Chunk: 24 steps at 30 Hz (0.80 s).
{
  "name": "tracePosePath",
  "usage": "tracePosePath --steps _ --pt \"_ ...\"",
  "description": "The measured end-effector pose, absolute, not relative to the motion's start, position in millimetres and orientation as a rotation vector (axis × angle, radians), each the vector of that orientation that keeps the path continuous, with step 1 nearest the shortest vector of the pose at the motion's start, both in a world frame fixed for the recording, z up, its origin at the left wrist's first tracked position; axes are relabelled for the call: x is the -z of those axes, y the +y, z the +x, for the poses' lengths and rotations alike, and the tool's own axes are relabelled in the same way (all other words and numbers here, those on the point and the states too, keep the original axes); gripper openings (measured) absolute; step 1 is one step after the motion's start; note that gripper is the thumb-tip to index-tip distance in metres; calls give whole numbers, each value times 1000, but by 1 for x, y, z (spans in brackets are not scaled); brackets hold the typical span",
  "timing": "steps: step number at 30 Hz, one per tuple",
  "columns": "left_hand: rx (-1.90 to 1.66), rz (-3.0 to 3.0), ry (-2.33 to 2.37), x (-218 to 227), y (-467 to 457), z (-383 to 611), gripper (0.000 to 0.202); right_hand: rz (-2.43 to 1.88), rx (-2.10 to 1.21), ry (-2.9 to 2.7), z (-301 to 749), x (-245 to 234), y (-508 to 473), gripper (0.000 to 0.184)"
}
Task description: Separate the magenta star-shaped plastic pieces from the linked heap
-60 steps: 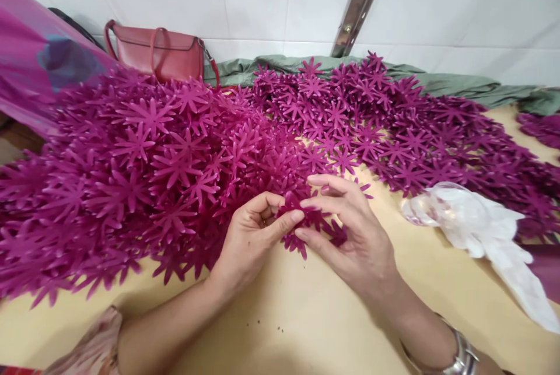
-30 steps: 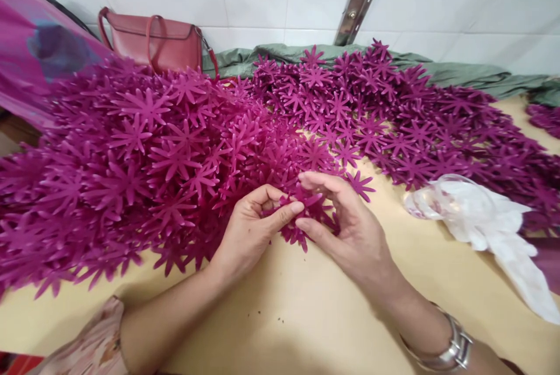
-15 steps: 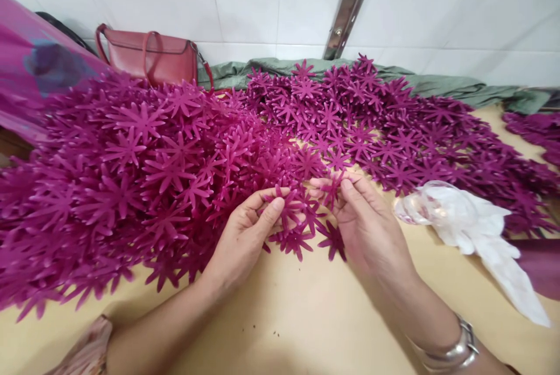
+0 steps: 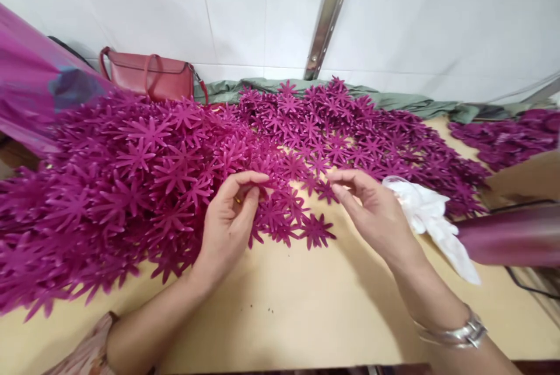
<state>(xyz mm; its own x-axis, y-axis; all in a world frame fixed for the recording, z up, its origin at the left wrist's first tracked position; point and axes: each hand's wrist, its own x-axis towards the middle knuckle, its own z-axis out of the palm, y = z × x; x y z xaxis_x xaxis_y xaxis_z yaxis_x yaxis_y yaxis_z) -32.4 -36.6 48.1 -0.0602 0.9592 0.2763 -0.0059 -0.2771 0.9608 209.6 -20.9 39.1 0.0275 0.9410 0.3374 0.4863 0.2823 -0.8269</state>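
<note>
Magenta star-shaped flower pieces, with several narrow petals each, lie in a large heap (image 4: 157, 177) at the left and spread toward the middle. My left hand (image 4: 227, 223) is curled at the heap's right edge, thumb and forefinger pinching a flower piece (image 4: 265, 184) seen nearly edge-on. To the right, my right hand (image 4: 378, 217) hovers over the table with thumb and forefinger slightly apart and nothing visible between them. Just beyond its fingertips is one flower piece (image 4: 325, 190). Another flower piece (image 4: 317, 231) lies flat on the table between my hands.
A darker purple pile (image 4: 371, 144) of similar pieces stretches along the back. White crumpled plastic (image 4: 422, 206) lies right of my right hand. A red handbag (image 4: 151, 74) stands at the back left. A purple roll-like object (image 4: 516, 235) is on the right. Small dark specks dot the table (image 4: 280, 334).
My hands have moved apart, and the flower piece in my right fingers is no longer there. The left hand's piece has turned edge-on. The view has shifted, showing more of the right side.
</note>
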Motion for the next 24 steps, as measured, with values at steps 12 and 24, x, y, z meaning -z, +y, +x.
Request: tracePosePath --steps 12,24 --pt "-1184 2421 1197 -58 -53 -45 37 -1595 -321 -1884 211 8 -66 18" --pt "-974 2171 1043 -42 -51 -26 23 -1212 213 -1865 190 -55 -37 17"
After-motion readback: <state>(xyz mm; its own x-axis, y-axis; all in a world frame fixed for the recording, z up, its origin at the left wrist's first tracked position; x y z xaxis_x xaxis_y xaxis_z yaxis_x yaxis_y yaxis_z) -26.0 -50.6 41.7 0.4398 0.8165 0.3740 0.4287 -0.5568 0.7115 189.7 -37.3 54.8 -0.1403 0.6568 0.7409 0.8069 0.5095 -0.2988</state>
